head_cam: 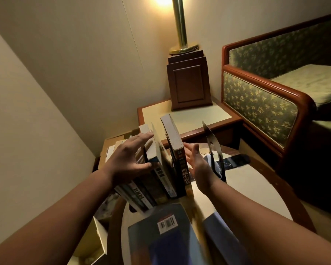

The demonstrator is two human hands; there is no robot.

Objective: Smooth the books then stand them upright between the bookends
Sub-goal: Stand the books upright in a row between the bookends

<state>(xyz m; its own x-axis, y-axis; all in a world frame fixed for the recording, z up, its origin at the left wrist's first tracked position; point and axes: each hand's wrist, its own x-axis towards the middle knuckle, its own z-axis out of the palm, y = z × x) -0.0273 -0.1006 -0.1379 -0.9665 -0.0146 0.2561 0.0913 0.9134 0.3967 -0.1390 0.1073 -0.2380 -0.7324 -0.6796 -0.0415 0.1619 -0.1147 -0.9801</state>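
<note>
One flat book (166, 232) lies nearest you at 6 o'clock, not yet stood up. Your left hand (130, 157), fingers spread wide, presses the row (157, 180) from 9 o'clock; your right hand (197, 163), flat and open, waits just beside the end book (181, 169) at 3. Row leans toward 9. Squeeze both palms evenly until spines stand plumb, pushing low on the covers so nothing tips. Then draw the bookend (210, 136), standing apart at 2, snug against it. Lamp (180, 25) at 12.
</note>
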